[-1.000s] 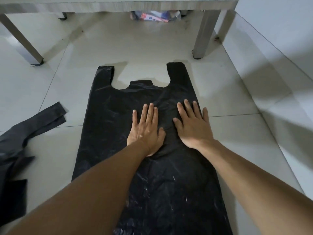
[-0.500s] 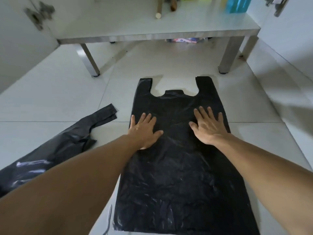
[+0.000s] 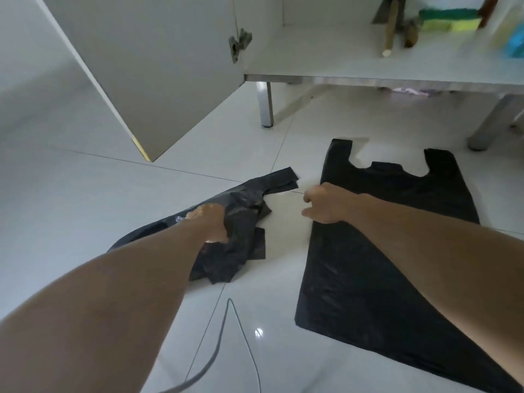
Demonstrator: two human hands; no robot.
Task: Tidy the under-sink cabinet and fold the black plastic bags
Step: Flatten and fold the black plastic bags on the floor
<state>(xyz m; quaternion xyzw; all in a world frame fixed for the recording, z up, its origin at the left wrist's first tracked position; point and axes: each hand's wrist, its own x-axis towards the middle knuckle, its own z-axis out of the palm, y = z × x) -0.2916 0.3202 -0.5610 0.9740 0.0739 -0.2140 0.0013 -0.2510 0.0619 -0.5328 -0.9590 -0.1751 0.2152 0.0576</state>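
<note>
A black plastic bag (image 3: 377,251) lies spread flat on the white floor tiles at the right, handles pointing toward the cabinet. A second black bag (image 3: 241,251) lies crumpled to its left. My left hand (image 3: 211,224) is closed on the crumpled bag's middle. My right hand (image 3: 326,204) hovers at the flat bag's left edge, fingers curled loosely; whether it pinches anything I cannot tell. The open under-sink cabinet (image 3: 340,69) stands at the back.
The cabinet door (image 3: 147,66) swings open at the left. On the cabinet floor are a wooden-handled tool (image 3: 390,32), green and yellow sponges (image 3: 450,19) and a blue item (image 3: 514,45). Metal legs (image 3: 265,104) hold the cabinet up. A thin cable (image 3: 226,336) loops near me.
Both hands left the flat bag. My left hand moved left and took hold of the crumpled bag. My right hand slid to the flat bag's left edge. The view swung left and up.
</note>
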